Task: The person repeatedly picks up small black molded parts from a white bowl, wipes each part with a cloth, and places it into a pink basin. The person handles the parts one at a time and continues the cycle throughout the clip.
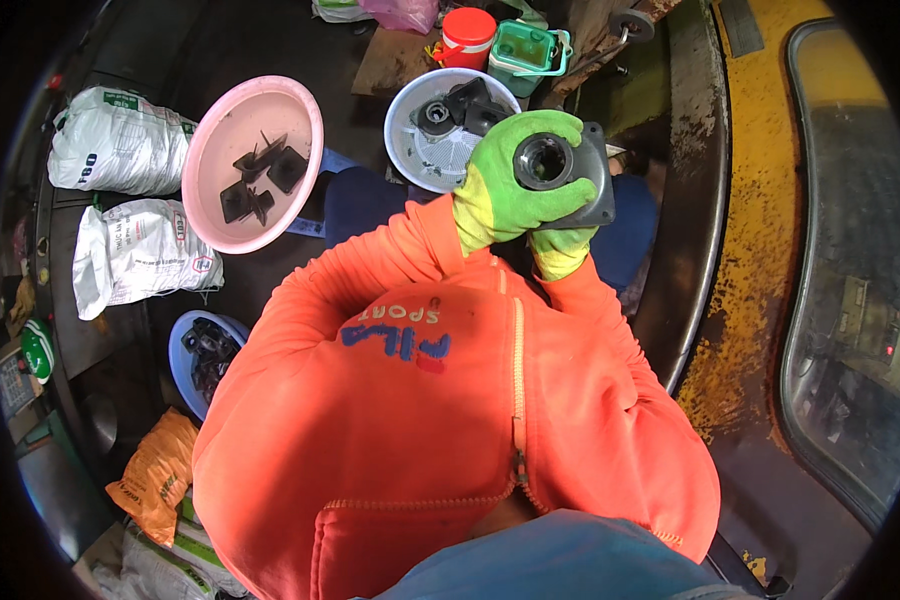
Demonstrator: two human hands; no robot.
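Head view: both gloved hands [515, 190] grip a dark flanged part [570, 175].

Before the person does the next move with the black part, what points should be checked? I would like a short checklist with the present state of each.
1. Left hand grips the black flanged part: ok, green glove wraps it.
2. Right hand supports it from below: ok, though mostly hidden.
3. Central bore faces the camera: ok.
4. Bore clean inside: cannot tell.
5. White basin within reach, holding similar black parts: ok.
6. Pink basin steady: cannot tell.
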